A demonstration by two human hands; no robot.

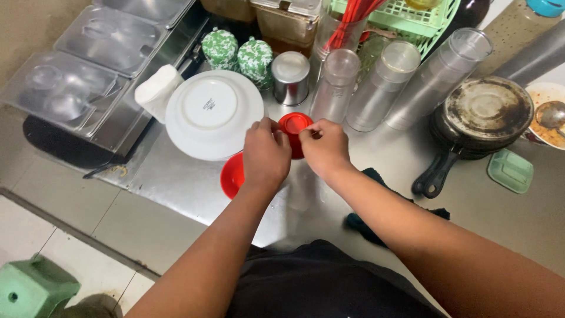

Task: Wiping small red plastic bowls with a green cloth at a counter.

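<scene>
Both hands meet over the steel counter (176, 176), just in front of the upturned white plate (213, 112); left hand (266, 154) and right hand (323, 147) each pinch the rim of a small red bowl (294, 126) turned bottom-up, fingers closed on it from either side; only its base and a strip of its wall show between the knuckles, the rest hidden behind the fingers. A second red bowl (233, 175) sits lower, open side up, more than half covered by the left wrist; whether it touches the held bowl cannot be told.

Behind the hands: a steel cup (291, 76), upside down; three stacks of clear plastic tumblers (382, 88) lying tilted toward the camera; two green-and-white patterned cups (238, 54), partly behind the plate; a white cup (156, 91) on its side at the plate's left edge.

Right side: blackened cast-iron pans (479, 118) stacked, handle pointing toward the person; a dark cloth (376, 176) mostly hidden under the right forearm; a pale green square dish (511, 171); a plate with food scraps and a spoon (550, 115), cut off by the frame edge.

Top: a green plastic basket (424, 17) with red chopsticks (350, 23), cropped.
</scene>
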